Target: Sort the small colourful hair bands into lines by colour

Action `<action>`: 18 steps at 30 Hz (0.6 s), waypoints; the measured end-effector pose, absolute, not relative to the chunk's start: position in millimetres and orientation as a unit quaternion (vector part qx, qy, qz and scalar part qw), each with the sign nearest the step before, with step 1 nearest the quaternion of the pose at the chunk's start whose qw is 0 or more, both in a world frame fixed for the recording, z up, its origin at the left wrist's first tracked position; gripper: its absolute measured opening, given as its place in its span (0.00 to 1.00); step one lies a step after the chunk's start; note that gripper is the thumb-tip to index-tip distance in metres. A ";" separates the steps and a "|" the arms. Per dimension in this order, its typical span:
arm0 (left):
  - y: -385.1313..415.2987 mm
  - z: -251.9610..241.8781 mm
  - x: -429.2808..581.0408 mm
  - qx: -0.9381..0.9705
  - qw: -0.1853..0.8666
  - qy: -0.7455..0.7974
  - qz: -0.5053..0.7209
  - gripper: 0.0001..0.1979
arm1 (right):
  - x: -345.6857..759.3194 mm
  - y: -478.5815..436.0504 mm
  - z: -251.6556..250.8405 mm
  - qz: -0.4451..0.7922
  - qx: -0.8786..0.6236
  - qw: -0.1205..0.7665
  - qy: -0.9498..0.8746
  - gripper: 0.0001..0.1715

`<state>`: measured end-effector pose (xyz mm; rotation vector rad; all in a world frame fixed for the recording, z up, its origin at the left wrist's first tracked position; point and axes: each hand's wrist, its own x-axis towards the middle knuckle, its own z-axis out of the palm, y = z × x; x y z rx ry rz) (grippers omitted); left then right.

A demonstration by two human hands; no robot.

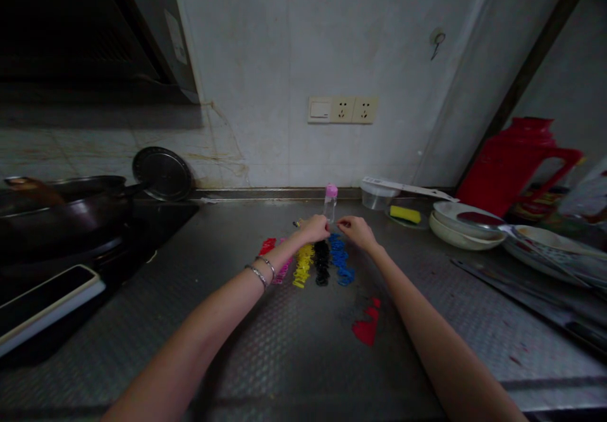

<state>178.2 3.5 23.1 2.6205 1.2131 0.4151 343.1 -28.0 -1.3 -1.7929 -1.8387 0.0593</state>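
My left hand point(317, 227) reaches over the rows with its fingers closed, just left of a small clear bottle point(331, 205) with a pink top. Whether it touches the bottle I cannot tell. To the right of the bottle, my right hand point(359, 231) has thumb and forefinger pinched together; anything between them is too small to make out. Small band-like pieces lie in columns by colour: red pieces point(268, 245), pink pieces point(283, 273), yellow pieces point(303, 267), black pieces point(322, 264) and blue pieces point(341, 260). My left forearm partly covers the pink column.
A torn red scrap point(367, 327) lies nearer me on the metal counter point(284, 359). Rightward are a plastic tub point(377, 196), a yellow sponge point(404, 214), bowls point(458, 238), a knife point(521, 298) and a red jug point(512, 162). A pan point(71, 219) and phone-like device point(52, 305) are left.
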 end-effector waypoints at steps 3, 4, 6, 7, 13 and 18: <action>-4.9 22.6 186.6 0.893 0.106 0.419 0.127 0.09 | 343.6 -29.7 -0.6 0.021 -0.678 0.280 -0.679 0.14; -5.8 22.2 187.1 0.894 0.110 0.416 0.125 0.09 | 343.5 -30.0 -0.5 0.022 -0.680 0.278 -0.678 0.14; -3.9 21.5 184.3 0.895 0.132 0.407 0.131 0.09 | 343.1 -30.3 -0.3 0.022 -0.681 0.277 -0.678 0.14; -1.2 21.1 181.1 0.892 0.147 0.404 0.141 0.09 | 342.7 -30.4 -0.2 0.022 -0.680 0.277 -0.678 0.14; 35.1 17.1 130.7 0.840 0.210 0.427 0.259 0.13 | 337.0 -31.4 -0.9 0.015 -0.681 0.260 -0.684 0.14; 63.8 5.4 63.0 0.736 0.259 0.497 0.380 0.15 | 326.0 -29.7 -1.1 0.002 -0.656 0.242 -0.715 0.13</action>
